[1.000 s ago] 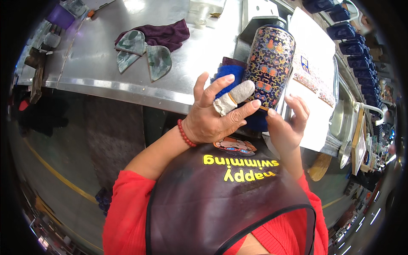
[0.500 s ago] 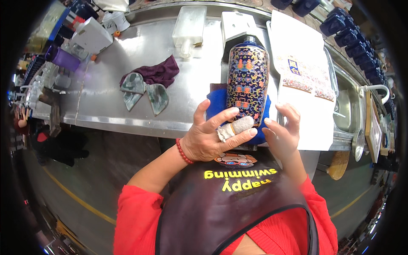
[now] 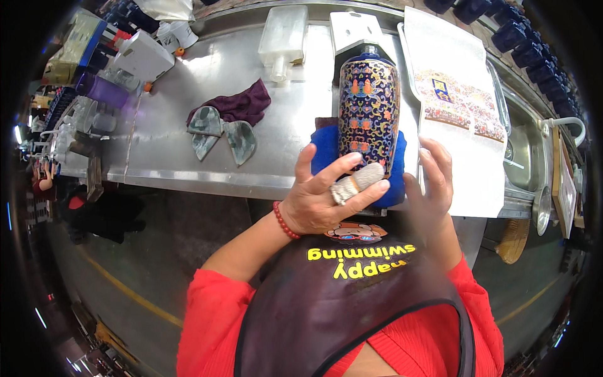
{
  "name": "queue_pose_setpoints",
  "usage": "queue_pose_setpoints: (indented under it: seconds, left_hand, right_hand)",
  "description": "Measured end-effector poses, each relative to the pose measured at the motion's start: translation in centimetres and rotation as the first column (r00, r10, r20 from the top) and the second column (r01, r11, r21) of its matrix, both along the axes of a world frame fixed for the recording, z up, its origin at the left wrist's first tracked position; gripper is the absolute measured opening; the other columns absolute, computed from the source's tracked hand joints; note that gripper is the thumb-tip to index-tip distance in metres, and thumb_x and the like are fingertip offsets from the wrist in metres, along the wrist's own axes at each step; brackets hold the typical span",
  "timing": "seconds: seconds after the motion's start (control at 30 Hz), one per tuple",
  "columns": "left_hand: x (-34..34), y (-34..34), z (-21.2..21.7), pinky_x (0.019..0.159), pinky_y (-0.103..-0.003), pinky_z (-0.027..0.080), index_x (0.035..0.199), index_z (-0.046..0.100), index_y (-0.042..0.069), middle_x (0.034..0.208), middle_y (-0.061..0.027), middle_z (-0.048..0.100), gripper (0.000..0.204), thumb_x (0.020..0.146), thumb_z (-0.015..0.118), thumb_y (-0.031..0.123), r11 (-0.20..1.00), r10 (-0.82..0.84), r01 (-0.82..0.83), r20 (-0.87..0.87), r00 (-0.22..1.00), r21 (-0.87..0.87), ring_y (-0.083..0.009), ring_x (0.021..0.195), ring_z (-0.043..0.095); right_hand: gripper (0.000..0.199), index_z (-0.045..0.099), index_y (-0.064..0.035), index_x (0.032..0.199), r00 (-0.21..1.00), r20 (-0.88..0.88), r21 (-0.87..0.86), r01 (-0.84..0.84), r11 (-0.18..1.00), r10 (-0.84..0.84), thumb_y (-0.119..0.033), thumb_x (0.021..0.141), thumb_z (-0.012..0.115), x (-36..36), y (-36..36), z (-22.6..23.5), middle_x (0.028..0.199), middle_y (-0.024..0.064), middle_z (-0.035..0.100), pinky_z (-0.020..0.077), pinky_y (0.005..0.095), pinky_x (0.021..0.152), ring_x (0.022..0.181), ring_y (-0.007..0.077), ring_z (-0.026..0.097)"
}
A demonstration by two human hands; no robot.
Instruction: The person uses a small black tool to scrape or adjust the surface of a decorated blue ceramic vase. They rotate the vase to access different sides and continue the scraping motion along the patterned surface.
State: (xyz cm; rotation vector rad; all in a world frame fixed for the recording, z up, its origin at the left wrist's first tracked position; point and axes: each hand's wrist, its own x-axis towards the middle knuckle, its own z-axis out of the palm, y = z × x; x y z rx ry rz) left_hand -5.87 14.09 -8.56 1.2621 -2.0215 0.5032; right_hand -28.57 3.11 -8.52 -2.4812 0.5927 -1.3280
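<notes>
A dark blue bottle (image 3: 367, 116) with a colourful floral pattern lies on its side, its neck pointing away from me. Beneath its near end is a blue cloth (image 3: 323, 143), and its far end rests at a dark angular support (image 3: 342, 58). My left hand (image 3: 330, 195) has its fingers spread over the bottle's near end, touching it; one finger wears a pale fabric sleeve (image 3: 358, 183). To the right of the bottle, my right hand (image 3: 433, 182) is raised with curved fingers apart, partly blurred, with nothing visible in it.
White sheets with patterned decals (image 3: 461, 107) lie to the right, beside a sink (image 3: 531, 157). A purple cloth (image 3: 242, 103) and green patterned pads (image 3: 223, 135) are on the metal bench at left. A clear bottle (image 3: 282, 41) lies beyond; several dark blue bottles (image 3: 521, 47) stand far right.
My right hand has shifted slightly up and away from the bottle. My left hand keeps its place at the near end. The whole view has shifted slightly.
</notes>
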Motion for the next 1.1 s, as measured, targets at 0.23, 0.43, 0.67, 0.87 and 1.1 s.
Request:
queue_pose_setpoints:
  seconds: [0.23,0.43,0.67,0.87,1.1]
  left_hand:
    - [-0.2,-0.3,0.5,0.124,-0.06,0.014,0.116,0.075,0.025,0.11,0.0034,0.072,0.039,0.079,0.077,0.013,0.999,-0.026,0.017,-0.221,0.975,-0.043,-0.0221,0.118,0.057]
    - [0.6,-1.0,0.0,0.124,-0.06,0.012,0.121,0.076,0.021,0.122,0.0012,0.069,0.036,0.084,0.072,0.021,0.998,0.025,-0.032,-0.126,0.992,-0.054,-0.0225,0.127,0.052]
    - [0.6,-0.5,0.1,0.121,-0.062,0.012,0.127,0.073,0.026,0.126,0.0082,0.068,0.037,0.09,0.07,0.029,0.994,0.108,-0.105,-0.125,0.986,0.024,-0.0207,0.129,0.051]
    - [0.9,-0.7,-0.1,0.121,-0.062,0.013,0.126,0.074,0.022,0.126,0.0058,0.069,0.035,0.092,0.068,0.03,0.994,0.107,-0.1,-0.175,0.979,0.05,-0.0207,0.129,0.049]
    - [0.5,1.1,-0.9,0.121,-0.059,0.016,0.123,0.075,0.019,0.126,-0.0057,0.068,0.03,0.096,0.064,0.03,0.993,0.112,-0.102,-0.223,0.968,0.058,-0.0288,0.125,0.043]
  right_hand:
    - [0.047,0.056,0.001,0.134,0.996,0.087,0.122,-0.032,0.992,0.021,0.006,0.089,0.068,0.1,-0.3,0.5,0.134,0.0287,0.062,0.0522,0.0453,0.1,0.122,0.0407,0.062]
    - [0.041,0.055,0.0039,0.133,0.984,0.131,0.192,-0.148,0.97,0.124,0.011,0.093,0.06,0.0,-0.7,0.8,0.132,0.0281,0.064,0.0559,0.0409,0.097,0.118,0.0345,0.064]
    - [0.033,0.054,0.0068,0.133,0.983,0.139,0.236,-0.15,0.96,0.119,0.003,0.101,0.056,0.0,-0.3,0.9,0.131,0.028,0.063,0.0569,0.041,0.095,0.112,0.0301,0.066]
    - [0.031,0.054,0.0073,0.132,0.982,0.14,0.255,-0.16,0.954,0.127,0.003,0.101,0.056,0.0,-0.5,0.8,0.13,0.0268,0.063,0.0558,0.0397,0.095,0.111,0.0286,0.066]
    - [0.028,0.057,0.0025,0.117,0.988,0.146,0.28,-0.096,0.955,0.056,0.002,0.093,0.07,1.1,0.0,3.6,0.096,0.0145,0.069,0.0526,0.0341,0.07,0.079,0.0229,0.066]
